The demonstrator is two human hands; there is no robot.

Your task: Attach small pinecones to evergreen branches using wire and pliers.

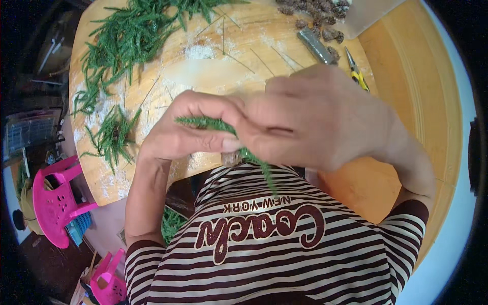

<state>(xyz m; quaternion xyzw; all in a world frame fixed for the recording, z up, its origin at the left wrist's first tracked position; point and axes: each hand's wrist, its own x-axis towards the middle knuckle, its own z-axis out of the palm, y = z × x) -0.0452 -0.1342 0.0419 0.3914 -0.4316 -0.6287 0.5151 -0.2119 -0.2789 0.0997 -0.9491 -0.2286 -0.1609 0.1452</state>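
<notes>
Close in front of my striped shirt, both hands meet around a green needled pine sprig (264, 170). My left hand (185, 127) pinches it between thumb and fingers, and one tip sticks out above the thumb. Pressed against those fingertips is my right hand (310, 119), blurred by motion, its fingers curled together. Whatever lies between the right fingers is hidden. A small brownish piece (231, 158) shows under the left thumb, too unclear to name. On the table to the left of my left hand lies a smaller green sprig cluster (114, 134).
A heap of green sprigs (129, 38) covers the far left of the wooden table (203, 84). Thin stems and white flakes lie scattered. Pine cones (317, 12), a grey cylindrical bundle (316, 47) and yellow-handled pliers (357, 73) are far right. Pink chairs (48, 203) stand lower left.
</notes>
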